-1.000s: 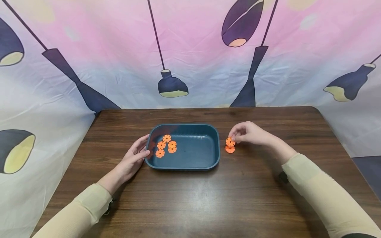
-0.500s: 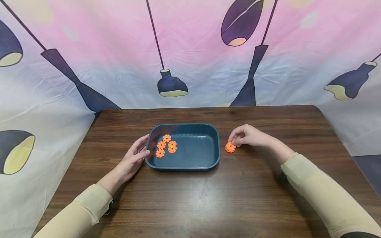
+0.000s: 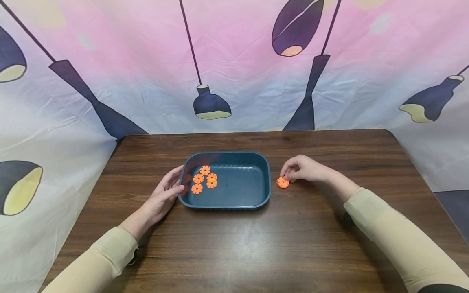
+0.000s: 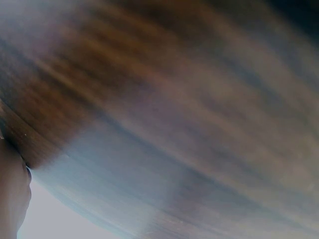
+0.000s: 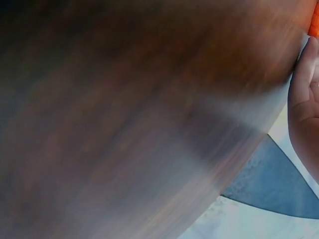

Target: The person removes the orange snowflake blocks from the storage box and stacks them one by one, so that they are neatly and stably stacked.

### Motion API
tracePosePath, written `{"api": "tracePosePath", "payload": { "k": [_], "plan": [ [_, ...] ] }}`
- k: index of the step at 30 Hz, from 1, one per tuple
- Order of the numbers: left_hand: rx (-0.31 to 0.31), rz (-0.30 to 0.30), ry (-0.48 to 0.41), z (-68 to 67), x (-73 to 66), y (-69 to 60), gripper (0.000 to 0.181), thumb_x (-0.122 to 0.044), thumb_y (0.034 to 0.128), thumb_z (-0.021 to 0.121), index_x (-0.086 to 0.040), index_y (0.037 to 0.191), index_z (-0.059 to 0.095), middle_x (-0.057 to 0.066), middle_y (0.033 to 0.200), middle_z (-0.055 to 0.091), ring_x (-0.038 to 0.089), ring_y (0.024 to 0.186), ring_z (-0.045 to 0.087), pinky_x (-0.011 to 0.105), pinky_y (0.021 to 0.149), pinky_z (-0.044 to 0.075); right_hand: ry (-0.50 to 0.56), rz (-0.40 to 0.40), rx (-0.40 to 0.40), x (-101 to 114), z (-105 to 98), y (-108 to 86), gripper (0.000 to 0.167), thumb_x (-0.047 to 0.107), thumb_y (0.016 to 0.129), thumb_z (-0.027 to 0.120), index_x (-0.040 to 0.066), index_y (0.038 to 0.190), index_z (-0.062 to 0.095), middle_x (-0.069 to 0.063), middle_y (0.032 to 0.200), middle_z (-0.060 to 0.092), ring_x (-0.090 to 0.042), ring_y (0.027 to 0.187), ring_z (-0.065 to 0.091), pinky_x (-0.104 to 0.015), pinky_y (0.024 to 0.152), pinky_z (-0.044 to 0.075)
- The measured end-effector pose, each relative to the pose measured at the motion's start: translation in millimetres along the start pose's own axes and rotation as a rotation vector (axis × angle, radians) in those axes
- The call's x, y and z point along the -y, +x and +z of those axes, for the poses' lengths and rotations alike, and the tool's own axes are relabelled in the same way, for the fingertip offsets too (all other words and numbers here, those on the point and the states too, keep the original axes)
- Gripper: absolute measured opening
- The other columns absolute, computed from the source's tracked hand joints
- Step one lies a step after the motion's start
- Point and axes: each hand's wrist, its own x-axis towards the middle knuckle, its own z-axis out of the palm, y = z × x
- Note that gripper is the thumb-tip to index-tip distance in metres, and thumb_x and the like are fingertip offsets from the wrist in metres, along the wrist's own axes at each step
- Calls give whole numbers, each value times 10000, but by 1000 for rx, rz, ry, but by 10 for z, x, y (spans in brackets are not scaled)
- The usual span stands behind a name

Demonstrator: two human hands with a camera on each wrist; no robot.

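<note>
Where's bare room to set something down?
Widest patch: table in front of the blue tray, between left sleeve and right sleeve. A narrower strip lies behind it; inside, the right half is bare. Crowded: its left end, with orange discs and the left hand, and just right of it, where the right hand pinches another disc.

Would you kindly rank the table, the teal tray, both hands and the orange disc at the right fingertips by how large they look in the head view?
1. Table
2. Teal tray
3. Left hand and right hand: too alike to rank
4. Orange disc
</note>
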Motion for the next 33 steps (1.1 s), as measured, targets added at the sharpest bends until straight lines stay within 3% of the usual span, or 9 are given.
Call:
{"api": "tracePosePath", "payload": {
  "k": [14,23,33],
  "plan": [
    [3,6,-14,-4,-1,-2,615,-27,1092,498,-144,1660,295,-58,1562,431,6,1382,494,164,1046,504,-30,-6,-2,-10,13,17,112,-32,947,732,-45,1053,766,-163,919,766,-66,767,645,-217,718,573],
    [-3,-3,10,-2,-8,-11,619,-49,1093,506,-159,1665,296,-22,1604,389,8,1413,451,154,1062,486,-25,-2,2,2,9,4,131,-40,947,722,-56,1071,761,-174,939,767,-67,778,649,-215,726,573],
    [-9,-14,28,3,-19,-19,617,-67,1099,508,-180,1668,297,27,1655,336,105,1496,341,154,1062,487,-44,-3,-42,72,-15,16,126,-27,966,708,-47,1083,749,-171,989,779,-85,836,665,-206,759,555]
  ]
}}
